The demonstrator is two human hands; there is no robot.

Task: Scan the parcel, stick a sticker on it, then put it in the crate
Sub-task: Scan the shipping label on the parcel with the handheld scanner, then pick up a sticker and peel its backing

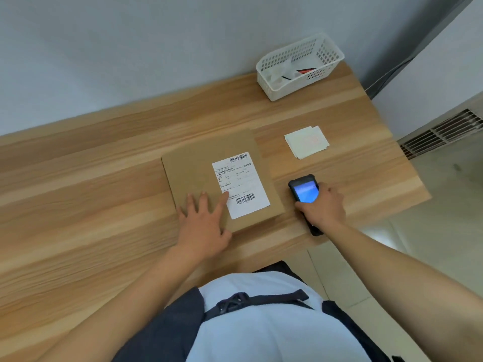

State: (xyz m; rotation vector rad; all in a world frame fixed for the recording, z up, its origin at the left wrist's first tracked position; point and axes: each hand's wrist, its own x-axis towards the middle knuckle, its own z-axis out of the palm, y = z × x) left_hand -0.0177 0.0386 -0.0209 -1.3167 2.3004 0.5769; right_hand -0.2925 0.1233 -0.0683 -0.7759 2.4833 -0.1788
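Head cam has the flat brown cardboard parcel point(209, 176) lying on the light wooden table point(78, 205), white shipping label point(240, 185) face up. Left hand point(203, 220) rests flat on its near edge, fingers spread. Right hand point(322, 205) is wrapped around a black handheld scanner with a lit blue screen point(304, 193), just right of the parcel, nearer the label's lower barcode. Pale stickers point(307, 142) sit beyond it; the white plastic basket point(300, 66), probably the crate, sits far back.

The shipping label point(240, 185) on the parcel point(193, 168) shows two barcodes point(245, 198) (top and bottom) — its print too small to read.
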